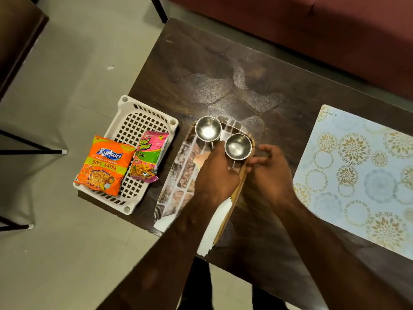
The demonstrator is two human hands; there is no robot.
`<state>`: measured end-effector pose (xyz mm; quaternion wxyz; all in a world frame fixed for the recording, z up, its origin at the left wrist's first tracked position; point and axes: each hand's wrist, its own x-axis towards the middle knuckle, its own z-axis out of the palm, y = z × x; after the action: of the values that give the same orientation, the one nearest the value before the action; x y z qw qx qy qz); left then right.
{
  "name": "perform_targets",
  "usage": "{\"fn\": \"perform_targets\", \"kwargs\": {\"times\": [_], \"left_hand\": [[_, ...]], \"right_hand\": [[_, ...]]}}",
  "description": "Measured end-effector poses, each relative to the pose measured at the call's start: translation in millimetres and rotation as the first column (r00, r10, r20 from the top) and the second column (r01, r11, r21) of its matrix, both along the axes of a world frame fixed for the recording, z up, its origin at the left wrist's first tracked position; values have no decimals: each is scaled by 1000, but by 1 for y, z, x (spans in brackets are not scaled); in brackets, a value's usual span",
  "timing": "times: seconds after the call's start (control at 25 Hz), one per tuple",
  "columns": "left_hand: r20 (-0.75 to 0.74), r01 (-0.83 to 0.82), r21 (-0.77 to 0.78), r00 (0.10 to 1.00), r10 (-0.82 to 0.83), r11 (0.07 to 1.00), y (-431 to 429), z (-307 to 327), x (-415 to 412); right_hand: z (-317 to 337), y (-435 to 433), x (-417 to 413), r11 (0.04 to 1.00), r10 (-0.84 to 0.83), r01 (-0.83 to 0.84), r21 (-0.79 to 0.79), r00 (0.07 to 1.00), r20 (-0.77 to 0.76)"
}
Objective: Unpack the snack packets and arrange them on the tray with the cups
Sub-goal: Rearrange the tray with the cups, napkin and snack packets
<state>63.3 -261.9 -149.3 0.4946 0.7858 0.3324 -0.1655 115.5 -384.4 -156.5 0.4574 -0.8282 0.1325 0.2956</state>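
An oval wooden tray (178,175) with a brick-pattern picture lies on the dark table. Two steel cups stand at its far end, the left cup (208,128) and the right cup (238,146). My left hand (215,175) reaches over the tray, and its fingertips pinch the left cup's handle. My right hand (269,168) sits at the tray's right rim beside the right cup, fingers loosely curled, holding nothing that I can see. An orange Kurkure packet (105,166) and a pink snack packet (148,157) lie in a white plastic basket (138,121) left of the tray.
A pale floral placemat (357,175) covers the table's right part. A maroon sofa (312,30) runs behind the table. The basket overhangs the table's left edge above a tiled floor (67,63). Black chair legs (33,151) stand at far left.
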Motion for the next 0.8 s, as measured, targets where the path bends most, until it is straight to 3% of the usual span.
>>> {"fn": "perform_targets", "kwargs": {"times": [0.12, 0.28, 0.56, 0.8], "left_hand": [[-14, -107, 161, 994, 111, 981, 7, -2, -14], [-15, -235, 158, 971, 240, 959, 27, -8, -11], [27, -250, 197, 968, 250, 948, 45, -18, 21], [34, -142, 166, 990, 139, 976, 63, -30, 12]], "right_hand": [[16, 7, 13, 993, 103, -89, -79, 976, 194], [23, 45, 50, 933, 353, -358, -36, 889, 291], [-1, 101, 90, 674, 739, -718, -176, 657, 149], [-7, 88, 81, 702, 712, -687, -185, 683, 163]]}}
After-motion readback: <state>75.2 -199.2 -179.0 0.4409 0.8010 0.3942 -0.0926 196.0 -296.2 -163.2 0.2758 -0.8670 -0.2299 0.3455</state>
